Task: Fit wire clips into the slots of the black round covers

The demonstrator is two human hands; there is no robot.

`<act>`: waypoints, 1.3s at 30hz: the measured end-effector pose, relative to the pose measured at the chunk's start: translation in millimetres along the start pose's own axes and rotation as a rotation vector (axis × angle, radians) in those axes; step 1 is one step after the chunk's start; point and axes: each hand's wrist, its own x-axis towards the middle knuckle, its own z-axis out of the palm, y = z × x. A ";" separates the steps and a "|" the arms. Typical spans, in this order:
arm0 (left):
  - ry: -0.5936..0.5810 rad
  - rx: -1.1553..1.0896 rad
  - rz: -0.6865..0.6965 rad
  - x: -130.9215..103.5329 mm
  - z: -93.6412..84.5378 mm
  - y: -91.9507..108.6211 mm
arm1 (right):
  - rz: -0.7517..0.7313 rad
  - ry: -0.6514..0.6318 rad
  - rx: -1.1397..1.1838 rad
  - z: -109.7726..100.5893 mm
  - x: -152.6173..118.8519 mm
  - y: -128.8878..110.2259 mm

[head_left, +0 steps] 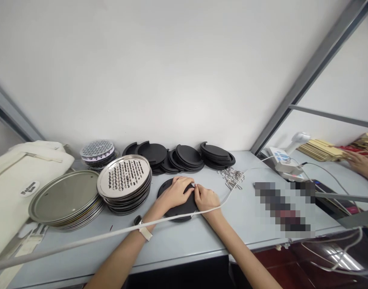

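A black round disc (174,212) with a raised rim lies on the grey table before me. My left hand (178,192) rests over its upper part, fingers bent and pressed on it. Close beside, my right hand (207,200) is closed at the disc's right edge. A small shiny metal wire piece (193,184) shows between the fingertips of both hands; most of it is hidden. Right of my hands lies a loose pile of bent wire hooks (232,176). Several more black discs (188,154) are stacked behind, against the wall.
Metal grater discs (125,174) and plain round metal plates (66,196) stand stacked at left, near a cream fabric bag (30,172). A white cable (111,237) hangs across the view, over my wrists. At right are a metal frame post (316,64) and another person's hand (360,162).
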 end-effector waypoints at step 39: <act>-0.006 0.077 0.035 -4.2 -1.4 3.1 | -0.167 -0.064 0.138 -7.9 0.9 13.7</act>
